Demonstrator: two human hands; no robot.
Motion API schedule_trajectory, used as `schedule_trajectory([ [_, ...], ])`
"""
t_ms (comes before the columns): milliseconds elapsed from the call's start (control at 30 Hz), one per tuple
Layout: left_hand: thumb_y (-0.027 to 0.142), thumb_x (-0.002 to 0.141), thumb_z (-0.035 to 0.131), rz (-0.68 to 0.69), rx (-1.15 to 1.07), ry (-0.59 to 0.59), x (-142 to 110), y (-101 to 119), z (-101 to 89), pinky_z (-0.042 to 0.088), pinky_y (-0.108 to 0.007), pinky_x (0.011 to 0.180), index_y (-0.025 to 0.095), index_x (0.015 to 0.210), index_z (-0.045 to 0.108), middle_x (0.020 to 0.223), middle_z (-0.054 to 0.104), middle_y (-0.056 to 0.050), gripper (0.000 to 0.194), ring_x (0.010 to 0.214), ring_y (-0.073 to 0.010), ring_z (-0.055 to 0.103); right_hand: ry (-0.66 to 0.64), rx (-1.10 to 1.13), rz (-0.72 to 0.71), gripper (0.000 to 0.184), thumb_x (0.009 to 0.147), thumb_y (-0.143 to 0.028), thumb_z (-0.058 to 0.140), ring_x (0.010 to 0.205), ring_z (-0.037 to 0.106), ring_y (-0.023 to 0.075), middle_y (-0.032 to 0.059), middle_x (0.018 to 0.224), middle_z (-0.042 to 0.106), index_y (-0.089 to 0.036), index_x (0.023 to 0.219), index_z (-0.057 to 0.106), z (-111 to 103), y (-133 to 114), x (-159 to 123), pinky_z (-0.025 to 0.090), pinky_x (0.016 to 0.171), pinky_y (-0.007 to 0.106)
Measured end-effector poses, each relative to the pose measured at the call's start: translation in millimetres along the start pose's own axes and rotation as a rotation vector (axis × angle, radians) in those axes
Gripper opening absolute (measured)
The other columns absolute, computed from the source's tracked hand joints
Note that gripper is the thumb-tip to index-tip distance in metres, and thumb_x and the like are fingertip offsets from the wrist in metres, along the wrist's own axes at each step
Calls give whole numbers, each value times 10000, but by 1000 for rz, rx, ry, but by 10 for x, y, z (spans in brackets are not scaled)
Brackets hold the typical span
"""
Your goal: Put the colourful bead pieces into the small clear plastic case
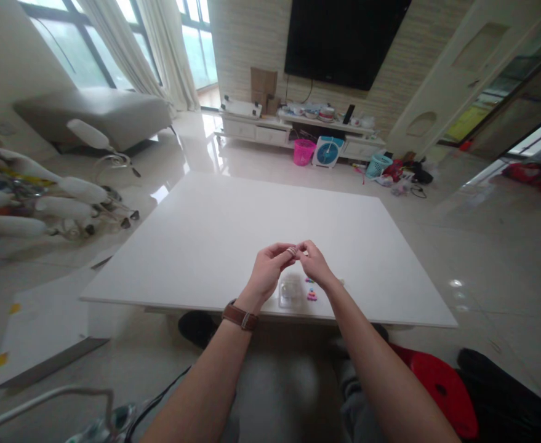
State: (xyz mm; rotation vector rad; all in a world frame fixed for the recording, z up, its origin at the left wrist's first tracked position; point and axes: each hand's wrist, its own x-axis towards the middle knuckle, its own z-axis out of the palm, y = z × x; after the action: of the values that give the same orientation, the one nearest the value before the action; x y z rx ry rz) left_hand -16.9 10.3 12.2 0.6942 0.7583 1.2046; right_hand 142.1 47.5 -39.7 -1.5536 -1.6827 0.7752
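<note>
While handling smth this tiny, keep left hand (268,269) and right hand (315,264) together as now, at or nearly at fingertip contact, above the glossy white rectangular tabletop (233,227). Note small pale, stripy item (292,251) at the left fingertips, right beside the right ones: too small to ID, and can't tell if pinched by both hands or only by left. Best to steady w/ left, do fine moves w/ right thumb & index, and squeeze lightly. Stay low to limit bounce & roll if dropped. Mind the clear, box-shaped plastic container (290,294) just below, plus the pink-and-multicolour cluster of small pieces (312,295) to its right; prob. easy to scatter. Keep right forearm off the second bright cluster (309,280) too, incl. when turning wrists.
</note>
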Motion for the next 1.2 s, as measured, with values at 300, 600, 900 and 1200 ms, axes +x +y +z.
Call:
schedule_trajectory([
  [300,325,633,892,34,138,25,25,-134,-3,544,-329,816,134,843,759,799,756,-60,313,771,-152,679,-57,342,-197,171,923,-388,596,986,545,190,49,1071,562,-225,873,582,-352,-320,-403,478,797,310],
  [600,366,624,914,-55,192,-47,-1,-209,52,552,-385,902,119,873,769,850,782,-108,380,829,-197,722,-32,202,-241,113,945,-338,558,1087,531,200,62,1120,563,-234,909,582,-471,-261,-513,498,861,327],
  [900,411,629,907,-69,231,-77,-12,-251,83,555,-361,872,127,843,766,829,775,-91,383,798,-180,710,-40,154,-245,66,922,-281,575,1075,522,191,45,1071,576,-230,883,593,-488,-263,-534,501,819,307],
  [1200,432,620,908,-66,237,-28,-8,-243,66,571,-356,842,121,834,743,783,763,-91,413,750,-169,703,64,151,-216,150,885,-344,659,973,603,198,46,1005,675,-227,978,673,-447,-316,-543,516,746,313],
])
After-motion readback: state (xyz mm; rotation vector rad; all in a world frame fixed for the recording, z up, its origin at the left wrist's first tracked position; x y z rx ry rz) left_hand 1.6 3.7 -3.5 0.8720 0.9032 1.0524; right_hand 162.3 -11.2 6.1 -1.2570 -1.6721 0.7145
